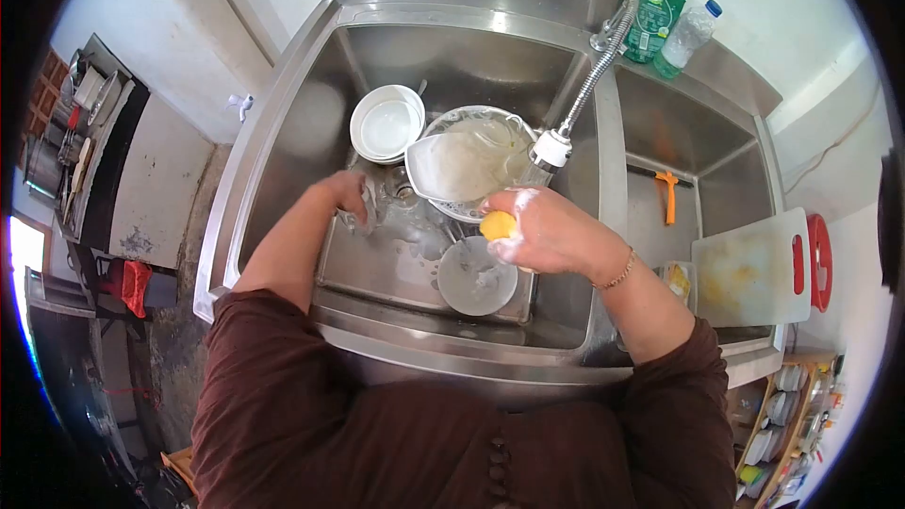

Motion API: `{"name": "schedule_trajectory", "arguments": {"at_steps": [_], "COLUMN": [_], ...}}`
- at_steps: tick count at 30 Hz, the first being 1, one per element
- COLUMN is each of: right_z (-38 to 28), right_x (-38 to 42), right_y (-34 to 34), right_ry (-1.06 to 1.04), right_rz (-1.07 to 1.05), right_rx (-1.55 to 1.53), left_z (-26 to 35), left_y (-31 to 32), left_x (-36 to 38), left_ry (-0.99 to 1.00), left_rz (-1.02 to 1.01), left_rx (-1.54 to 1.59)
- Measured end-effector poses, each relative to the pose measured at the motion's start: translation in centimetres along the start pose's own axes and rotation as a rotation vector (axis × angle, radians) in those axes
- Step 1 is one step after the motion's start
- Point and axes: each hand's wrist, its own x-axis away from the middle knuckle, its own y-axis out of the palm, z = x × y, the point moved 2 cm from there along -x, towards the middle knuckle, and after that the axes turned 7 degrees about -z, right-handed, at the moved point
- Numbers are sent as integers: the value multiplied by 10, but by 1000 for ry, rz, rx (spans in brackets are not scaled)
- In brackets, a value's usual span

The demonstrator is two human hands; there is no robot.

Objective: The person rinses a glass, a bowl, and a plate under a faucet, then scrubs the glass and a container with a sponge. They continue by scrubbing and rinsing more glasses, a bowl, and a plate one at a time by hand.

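Gripping a yellow sponge (pixel 498 225) w/ the sudsy right hand (pixel 556 236), just right of center frame — thumb and fingers curled round it, grayish bowl (pixel 477 292) below at lower center. Left hand (pixel 346 194) is left of center, fingers bent down nr the drain (pixel 403 184) — can't tell if they're pinching anything tbh. Stacked white bowls (pixel 362 129) sit above, toward upper left-center.

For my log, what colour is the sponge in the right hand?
Yellow: the sponge in the right hand, seen best in the head view.
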Motion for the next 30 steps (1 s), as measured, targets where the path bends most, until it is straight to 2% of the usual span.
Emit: {"name": "schedule_trajectory", "arguments": {"at_steps": [2, 3, 4, 5, 6, 7, 8, 9, 10, 11, 12, 13, 14, 15, 16, 19, 21, 22, 23, 24, 25, 26, 27, 28, 30], "right_z": [-2, -3, 4, 20, 34, 40, 48, 56, 65, 75, 77, 63, 52, 44, 51, 53, 51, 51, 52, 45, 45, 50, 55, 62, 80], "right_x": [-5, -8, -16, -29, -41, -52, -62, -71, -83, -97, -106, -104, -97, -88, -90, -87, -87, -88, -89, -87, -86, -90, -94, -95, -102], "right_y": [0, 0, 7, 18, 27, 30, 31, 37, 47, 60, 66, 62, 59, 56, 63, 64, 70, 73, 76, 71, 67, 64, 63, 63, 72], "right_ry": [70, 134, 134, 124, 111, 111, 190, 267, 262, 180, 87, 82, 154, 221, 257, 220, 181, 133, 88, -45, -41, 39, 117, 117, 86], "right_rz": [-22, -48, -45, 74, 196, 202, 318, 434, 442, 446, 440, 444, 643, 828, 871, 910, 961, 995, 1007, 980, 982, 799, 602, 599, 534], "right_rx": [-119, -240, -240, -416, -589, -586, -869, -1153, -1149, -1449, -1747, -1743, -1539, -1323, -1140, -1180, -1279, -904, -528, -537, -537, -754, -960, -960, -1480], "left_z": [7, 7, 7, 8, 11, 21, 33, 47, 67, 84, 97, 106, 111, 115, 117, 126, 127, 123, 116, 116, 117, 118, 122, 124, 122], "left_y": [-25, -36, -45, -49, -49, -49, -50, -49, -50, -50, -46, -42, -36, -33, -30, -29, -31, -33, -34, -38, -40, -40, -40, -39, -34], "left_x": [33, 38, 42, 45, 46, 47, 51, 58, 69, 75, 74, 65, 59, 55, 52, 61, 59, 52, 44, 50, 55, 61, 63, 65, 59], "left_ry": [8, 10, 122, 236, 239, 485, 735, 740, 769, 795, 801, 735, 655, 662, 661, 639, 464, 469, 473, 451, 426, 333, 335, 296, 255], "left_rz": [-58, -59, -175, -291, -287, -285, -282, -281, -297, -312, -310, -200, -83, -82, -120, -129, -92, -182, -184, -217, -250, -159, -159, -105, -49], "left_rx": [272, 270, 429, 587, 582, 776, 965, 959, 1155, 1353, 1347, 1598, 1845, 1842, 1884, 1925, 2013, 1994, 1990, 1971, 1951, 1914, 1915, 1983, 2050]}}
